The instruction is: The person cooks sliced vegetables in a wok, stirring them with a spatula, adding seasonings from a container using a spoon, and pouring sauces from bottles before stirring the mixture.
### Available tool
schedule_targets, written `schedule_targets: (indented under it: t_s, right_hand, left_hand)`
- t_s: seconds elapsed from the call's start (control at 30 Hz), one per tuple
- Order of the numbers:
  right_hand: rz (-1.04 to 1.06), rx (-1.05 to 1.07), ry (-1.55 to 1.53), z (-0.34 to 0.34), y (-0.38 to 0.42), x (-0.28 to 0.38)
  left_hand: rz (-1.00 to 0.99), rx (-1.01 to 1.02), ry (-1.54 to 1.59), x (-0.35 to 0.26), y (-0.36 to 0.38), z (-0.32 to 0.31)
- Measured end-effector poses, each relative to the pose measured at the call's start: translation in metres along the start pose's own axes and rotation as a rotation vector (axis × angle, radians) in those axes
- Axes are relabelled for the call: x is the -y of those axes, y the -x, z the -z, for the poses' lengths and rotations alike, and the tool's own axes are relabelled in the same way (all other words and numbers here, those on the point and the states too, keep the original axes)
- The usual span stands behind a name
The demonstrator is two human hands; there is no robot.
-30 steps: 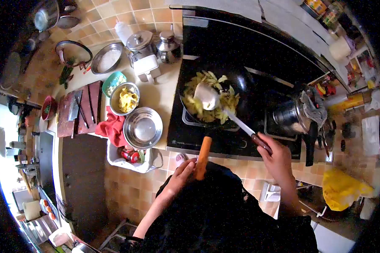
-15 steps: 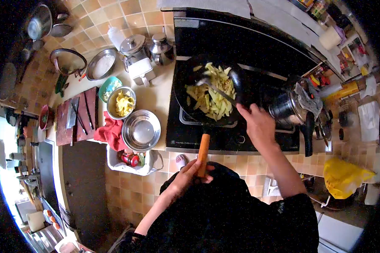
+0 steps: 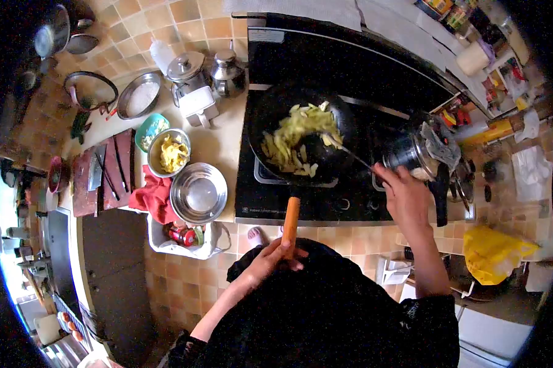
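On the stove sits a dark wok [image 3: 338,110] holding pale yellow-green vegetable strips [image 3: 286,138]. My left hand [image 3: 270,260] is wrapped around the wok's wooden handle [image 3: 292,218], close to my body. A metal spatula [image 3: 359,161] is gripped in my right hand [image 3: 405,193], to the right of the wok. Its head lies among the strips at the wok's right side and is partly hidden. Bare dark wok bottom shows at the centre right.
Left of the stove are an empty steel bowl [image 3: 199,192], a bowl of yellow food [image 3: 173,153], a red cloth [image 3: 150,199] and a cutting board [image 3: 83,178] with a cleaver [image 3: 95,172]. A pressure cooker [image 3: 405,156] stands on the right burner.
My right hand has moved right and down, drawing the spatula from the wok's upper left to its right side. The strips have shifted left and upward. My left hand stays on the handle.
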State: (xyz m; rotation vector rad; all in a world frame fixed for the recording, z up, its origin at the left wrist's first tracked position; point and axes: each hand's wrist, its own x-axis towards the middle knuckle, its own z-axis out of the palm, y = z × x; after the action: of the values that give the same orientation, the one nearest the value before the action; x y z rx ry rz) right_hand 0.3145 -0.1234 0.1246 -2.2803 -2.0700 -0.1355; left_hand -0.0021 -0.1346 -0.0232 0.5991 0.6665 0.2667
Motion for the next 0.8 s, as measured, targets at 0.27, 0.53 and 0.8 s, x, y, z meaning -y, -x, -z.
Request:
schedule_targets:
  t_s: [0.27, 0.53, 0.8]
  right_hand:
    - [-0.257, -0.088, -0.232, -0.083, 0.007, -0.011]
    - [-0.241, 0.075, -0.819, -0.083, 0.033, 0.035]
    - [-0.047, -0.040, -0.312, -0.076, 0.037, 0.026]
  left_hand:
    - [0.015, -0.041, 0.006, -0.003, 0.006, -0.003]
    - [0.004, -0.053, 0.015, -0.003, 0.004, -0.002]
    - [-0.010, -0.083, -0.049, -0.005, 0.006, -0.003]
